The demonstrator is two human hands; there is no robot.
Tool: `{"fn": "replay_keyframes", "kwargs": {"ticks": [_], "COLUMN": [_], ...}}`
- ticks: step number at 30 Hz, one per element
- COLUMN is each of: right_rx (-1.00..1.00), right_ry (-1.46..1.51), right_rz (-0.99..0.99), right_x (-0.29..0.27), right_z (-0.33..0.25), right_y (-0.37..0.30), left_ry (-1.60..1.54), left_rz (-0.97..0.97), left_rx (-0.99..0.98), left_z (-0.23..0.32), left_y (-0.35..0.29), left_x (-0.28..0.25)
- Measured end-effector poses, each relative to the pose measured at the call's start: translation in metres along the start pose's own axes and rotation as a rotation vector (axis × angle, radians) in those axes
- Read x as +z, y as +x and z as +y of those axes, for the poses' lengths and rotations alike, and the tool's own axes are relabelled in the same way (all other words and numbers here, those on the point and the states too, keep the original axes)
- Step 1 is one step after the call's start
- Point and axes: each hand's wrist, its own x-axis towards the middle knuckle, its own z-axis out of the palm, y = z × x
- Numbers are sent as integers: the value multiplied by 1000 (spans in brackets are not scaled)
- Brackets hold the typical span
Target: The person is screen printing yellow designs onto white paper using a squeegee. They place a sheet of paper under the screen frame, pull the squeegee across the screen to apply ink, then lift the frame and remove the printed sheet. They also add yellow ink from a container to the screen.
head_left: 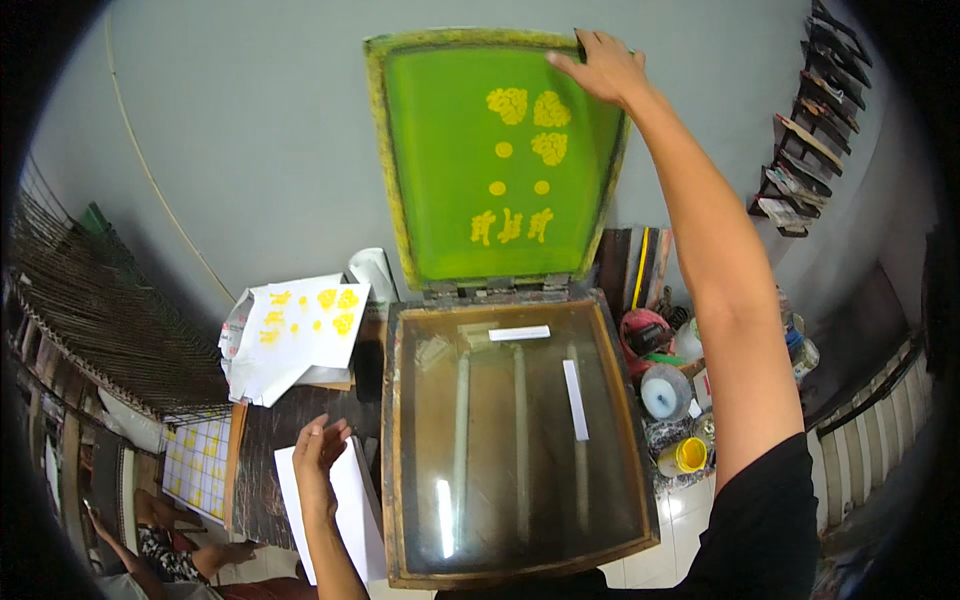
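Observation:
A green silk-screen frame (440, 150) with yellow patterns stands raised on hinges at the back of a glass-topped box (485, 420). My right hand (606, 70) grips the frame's upper right corner, arm stretched far forward. Over a stack of white paper (352, 510), left of the box, my left hand (318, 462) hovers with fingers loosely bent and nothing visible in it. Two white strips, a back strip (520, 333) and a side strip (576, 400), lie on the glass; pale tubes show beneath it. A white sheet with yellow prints (300, 350) rests behind my left hand.
Right of the box stand a yellow paint pot (688, 456), a clear tub (664, 393) and a red container (645, 330). A rack (815, 130) hangs on the right wall. Dark netting (95, 330) fills the left. Another person (180, 545) is at lower left.

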Motion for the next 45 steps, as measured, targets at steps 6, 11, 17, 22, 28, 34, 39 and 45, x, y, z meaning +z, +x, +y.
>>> {"fn": "replay_keyframes", "kwargs": {"ticks": [6,11,17,22,28,34,39,45], "right_rx": [-160,-192,286,920,1033,1072,1156,774], "right_ry": [162,790,588,790,895,1001,1268,1125], "right_rz": [130,14,-336,-635,-449,-618,-480,-227], "right_x": [-125,-171,8,200,313,353,324,214], "right_z": [17,97,242,315,329,339,338,381], "right_y": [-90,-143,-216,-301,-350,-359,-346,-245], "left_ry": [-37,-299,-274,-196,26,146,168,144], "left_rz": [-314,-630,-261,-79,-22,-5,32,7], "left_rx": [259,335,-436,-395,-439,-631,-668,-641], "left_z": [69,88,-23,-107,-134,-146,-144,-148], "left_y": [-48,-89,-203,-254,-259,-246,-241,-242], "left_x": [103,175,94,77,74,74,83,74]}}
